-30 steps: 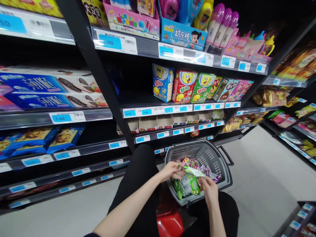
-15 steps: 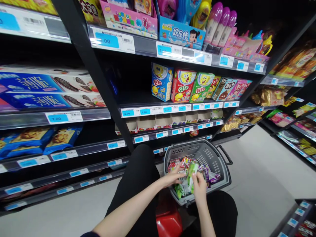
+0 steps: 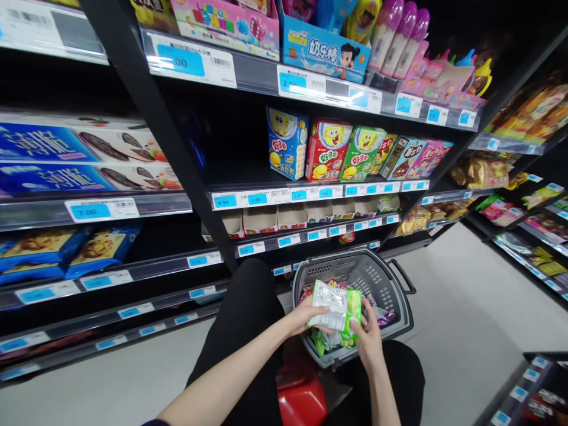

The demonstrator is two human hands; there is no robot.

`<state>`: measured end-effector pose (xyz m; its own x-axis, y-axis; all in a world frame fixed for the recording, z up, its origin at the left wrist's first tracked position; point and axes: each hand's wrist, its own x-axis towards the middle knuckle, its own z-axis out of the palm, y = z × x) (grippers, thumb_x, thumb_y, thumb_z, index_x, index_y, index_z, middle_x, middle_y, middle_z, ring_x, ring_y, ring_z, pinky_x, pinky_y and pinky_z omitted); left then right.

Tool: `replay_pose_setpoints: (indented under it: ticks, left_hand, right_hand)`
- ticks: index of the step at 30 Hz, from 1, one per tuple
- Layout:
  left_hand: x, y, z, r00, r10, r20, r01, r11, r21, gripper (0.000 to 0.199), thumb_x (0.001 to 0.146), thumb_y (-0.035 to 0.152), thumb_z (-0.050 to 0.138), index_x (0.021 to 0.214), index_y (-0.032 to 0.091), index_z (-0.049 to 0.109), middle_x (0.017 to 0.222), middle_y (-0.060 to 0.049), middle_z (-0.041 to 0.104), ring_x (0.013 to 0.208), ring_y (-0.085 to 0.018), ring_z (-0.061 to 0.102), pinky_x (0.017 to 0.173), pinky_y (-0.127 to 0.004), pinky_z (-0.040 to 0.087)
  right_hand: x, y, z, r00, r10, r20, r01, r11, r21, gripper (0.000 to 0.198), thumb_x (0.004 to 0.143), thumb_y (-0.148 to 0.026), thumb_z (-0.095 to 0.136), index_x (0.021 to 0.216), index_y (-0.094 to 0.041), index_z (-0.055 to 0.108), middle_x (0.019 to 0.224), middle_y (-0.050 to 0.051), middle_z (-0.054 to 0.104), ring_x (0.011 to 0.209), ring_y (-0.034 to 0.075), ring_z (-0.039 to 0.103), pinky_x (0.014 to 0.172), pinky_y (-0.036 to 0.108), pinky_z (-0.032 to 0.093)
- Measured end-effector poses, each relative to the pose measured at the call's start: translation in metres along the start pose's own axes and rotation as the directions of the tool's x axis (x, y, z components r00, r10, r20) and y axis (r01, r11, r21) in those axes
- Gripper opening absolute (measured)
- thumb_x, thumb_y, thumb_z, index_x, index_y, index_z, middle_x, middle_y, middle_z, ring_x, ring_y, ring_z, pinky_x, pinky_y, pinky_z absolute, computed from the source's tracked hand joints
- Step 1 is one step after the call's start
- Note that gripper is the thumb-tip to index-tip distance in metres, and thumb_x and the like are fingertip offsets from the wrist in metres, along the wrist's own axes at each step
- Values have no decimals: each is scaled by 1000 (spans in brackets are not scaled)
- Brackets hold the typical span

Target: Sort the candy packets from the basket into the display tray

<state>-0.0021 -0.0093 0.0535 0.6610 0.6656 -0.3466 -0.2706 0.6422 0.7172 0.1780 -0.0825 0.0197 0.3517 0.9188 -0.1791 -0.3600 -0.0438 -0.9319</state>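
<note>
My left hand [image 3: 305,315] is closed on a candy bag [image 3: 332,303] with a silver-white printed back and green edges, thumb on top. A green candy bag [image 3: 354,303] with a pale round fruit picture is pinched in my right hand [image 3: 369,338]. The two bags meet side by side, the green one partly over the other's right edge. Both are held above a grey plastic shopping basket [image 3: 377,275] between my knees. Inside it lie several colourful candy bags, among them purple packets [image 3: 385,317] at the right; my hands hide part of them.
Ahead stands a black shelf unit with cartoon snack boxes [image 3: 328,151] and low open cartons [image 3: 260,220] below. Blue cookie boxes [image 3: 44,145] fill the left shelf. Under me is a red stool [image 3: 302,396]. Pale floor [image 3: 461,290] runs along the right.
Both hands have risen slightly from the basket's contents. My left hand now grips a bag with its silver back up, and the green bag in my right hand has turned beside it.
</note>
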Motion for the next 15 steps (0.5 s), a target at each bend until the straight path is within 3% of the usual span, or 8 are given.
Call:
replay_pose_setpoints:
  ticks: [3,4,6,9,15]
  left_hand:
    - [-2,3,2,994,110,-27,-108,993,50,110,56,17,78,141,37,11,125,-12,52,78,-23,65,60,-38,56]
    - [-2,3,2,990,141,-20,-139,988,65,114,55,15,78,140,42,8,127,-10,49,79,-23,65,60,-37,56]
    - [0,2,1,988,154,0,-153,981,117,104,53,15,79,138,38,23,123,-9,52,80,-22,64,61,-37,56]
    - [4,1,-4,983,176,-56,-152,944,294,68,55,23,78,120,19,57,105,-9,63,74,-22,63,62,-37,55]
    - [7,3,-9,927,340,-156,-226,841,492,32,54,20,76,86,14,74,88,-7,72,88,-24,62,85,-32,44]
  right_hand:
    - [-2,-2,-3,999,33,17,-32,999,-25,66,60,-25,77,122,-22,54,104,8,69,92,23,64,79,35,50]
    - [-2,-2,-3,1000,27,-4,-28,999,-46,60,60,-26,77,117,-21,59,103,8,69,93,22,64,79,34,50]
    - [-1,-3,-4,999,15,-46,-18,997,-81,54,59,-28,78,111,-20,64,102,8,70,92,23,64,80,34,50]
    - [-1,-3,-2,996,-25,-87,10,985,-172,50,57,-31,78,104,-17,68,96,9,71,89,24,64,79,37,50]
    - [-3,-6,6,966,-210,-151,141,918,-371,26,62,-37,71,77,-16,72,83,8,72,81,24,64,78,36,47]
